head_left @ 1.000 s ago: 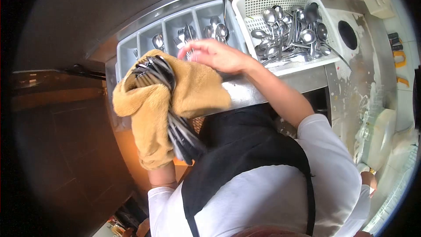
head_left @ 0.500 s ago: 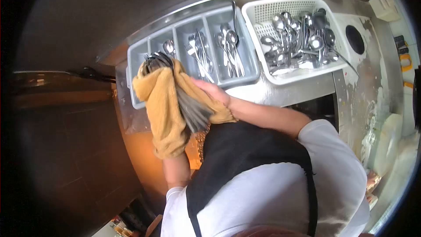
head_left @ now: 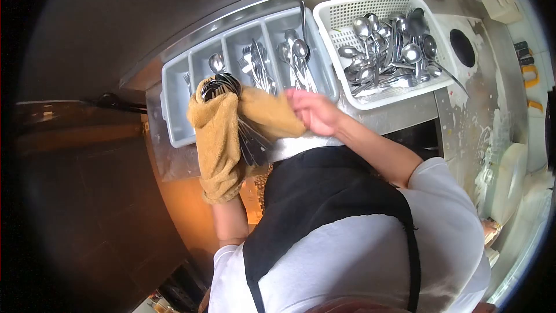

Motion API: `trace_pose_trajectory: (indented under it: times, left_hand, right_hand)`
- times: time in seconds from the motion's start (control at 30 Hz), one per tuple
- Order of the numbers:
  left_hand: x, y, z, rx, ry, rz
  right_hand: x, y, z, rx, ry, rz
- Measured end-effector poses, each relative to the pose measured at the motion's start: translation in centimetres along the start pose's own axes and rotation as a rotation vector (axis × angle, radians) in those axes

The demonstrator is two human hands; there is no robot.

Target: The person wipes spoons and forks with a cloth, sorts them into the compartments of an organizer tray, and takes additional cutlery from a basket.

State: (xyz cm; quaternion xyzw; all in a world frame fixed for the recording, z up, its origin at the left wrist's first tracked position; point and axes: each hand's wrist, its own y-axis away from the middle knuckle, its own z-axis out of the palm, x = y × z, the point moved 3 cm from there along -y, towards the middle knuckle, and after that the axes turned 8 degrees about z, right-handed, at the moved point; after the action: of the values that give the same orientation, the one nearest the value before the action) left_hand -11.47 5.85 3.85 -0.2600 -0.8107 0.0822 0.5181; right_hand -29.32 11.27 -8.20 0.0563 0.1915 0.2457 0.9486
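A tan towel (head_left: 217, 145) wraps over my left hand, hiding its fingers; only my left forearm (head_left: 229, 220) shows below. Through the cloth, that hand grips a bundle of cutlery (head_left: 252, 144), dark rounded heads up and handles hanging toward my apron. My right hand (head_left: 315, 113) pinches the towel's loose right end and holds it out to the side, apart from the bundle. Just beyond the hands lies a grey cutlery tray (head_left: 171, 101) with long compartments. Forks (head_left: 248, 61) and spoons (head_left: 300, 49) lie in separate compartments.
A white perforated basket (head_left: 341, 17) full of mixed spoons and other cutlery stands right of the tray on the steel counter (head_left: 399, 113). Farther right is a dark round hole (head_left: 462, 47) in a wet, stained surface. A wall runs along the back.
My right hand has swung right, pulling the towel's end away from the bundle and uncovering more handles. The bundle's heads have shifted slightly right.
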Motion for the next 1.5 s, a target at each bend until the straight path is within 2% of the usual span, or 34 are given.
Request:
trace_pose_trajectory:
  times: [0.03,0.1,0.17,0.23,0.33,0.37,0.4,0.47,0.57,0.67,0.7,0.77,0.8,0.83,0.87,0.9,1.03,1.1,1.17,1.3,1.37,1.43,1.5]
  left_hand:
    - [0.1,0.0,-0.1,0.0,0.0,0.0]
    - [0.2,-0.1,-0.3,0.005,-0.005,0.004]
    - [0.1,-0.6,-0.2,0.012,-0.007,0.005]
    - [-0.1,-1.4,0.1,0.028,-0.009,0.007]
    - [-0.3,-2.3,0.7,0.022,-0.012,0.006]
    - [-0.2,-1.7,0.5,0.018,-0.016,0.002]
    - [-0.2,-1.4,0.4,0.013,-0.017,-0.001]
    - [0.1,-0.9,-0.1,0.016,-0.007,-0.01]
    - [-0.2,-1.2,-0.9,0.036,0.007,-0.031]
    - [-0.5,-1.7,-1.4,0.045,0.015,-0.044]
    - [-0.3,-1.4,-1.4,0.041,0.01,-0.043]
    - [-0.1,-1.1,-1.1,0.033,0.005,-0.045]
    - [0.0,-0.9,-0.9,0.026,0.003,-0.046]
    - [0.0,-1.0,-0.5,0.02,-0.001,-0.04]
    - [0.0,-0.9,0.0,0.017,-0.007,-0.041]
    - [0.1,-1.0,0.3,0.009,-0.013,-0.035]
    - [0.1,-1.3,1.4,-0.005,-0.023,-0.039]
    - [0.2,-0.8,1.8,-0.02,-0.029,-0.032]
    - [0.4,-0.2,1.8,-0.038,-0.035,-0.032]
    - [0.8,0.5,2.3,-0.07,-0.055,-0.016]
    - [0.8,0.7,3.0,-0.089,-0.064,-0.001]
    - [0.8,0.7,3.5,-0.103,-0.077,0.016]
    - [0.8,0.3,3.9,-0.106,-0.084,0.031]
  right_hand:
    - [1.5,0.0,-0.2,0.052,0.058,0.115]
    - [2.3,-0.8,0.0,-0.256,0.067,0.412]
    - [2.1,-1.2,-0.1,-0.283,0.296,0.453]
    - [-1.0,-1.9,3.4,-0.216,0.817,0.083]
    - [-2.2,-1.5,5.5,-0.075,0.041,0.014]
    - [1.5,-4.0,0.4,0.064,-0.062,-0.005]
    - [4.6,-4.6,-0.3,0.168,-0.185,0.076]
    - [6.1,-2.6,0.5,0.065,0.229,0.207]
    - [2.3,-0.1,4.5,-0.329,0.635,0.529]
    - [-1.8,0.2,5.8,-0.571,1.068,0.158]
    - [-4.0,0.9,7.9,-0.538,1.342,0.148]
    - [-3.0,-0.1,5.6,-0.565,0.823,0.102]
    - [-1.8,-0.3,5.4,-0.341,0.399,0.146]
    - [-0.6,-0.4,5.1,-0.149,-0.029,0.088]
    - [0.6,-1.4,4.1,0.132,-0.317,0.103]
    - [1.7,-2.0,3.0,0.24,-0.327,0.054]
    - [4.1,-4.1,-0.1,0.132,0.671,-0.25]
    - [5.4,-5.5,-2.2,0.117,1.021,-0.359]
    - [6.7,-6.0,-3.8,0.114,1.02,-0.312]
    - [6.6,-1.4,-3.2,0.244,0.142,0.283]
    - [6.2,-0.5,-3.2,0.052,-0.002,0.303]
    - [4.9,-0.2,-3.4,-0.378,0.158,0.05]
    - [5.2,-0.1,-3.2,-0.369,0.167,0.079]
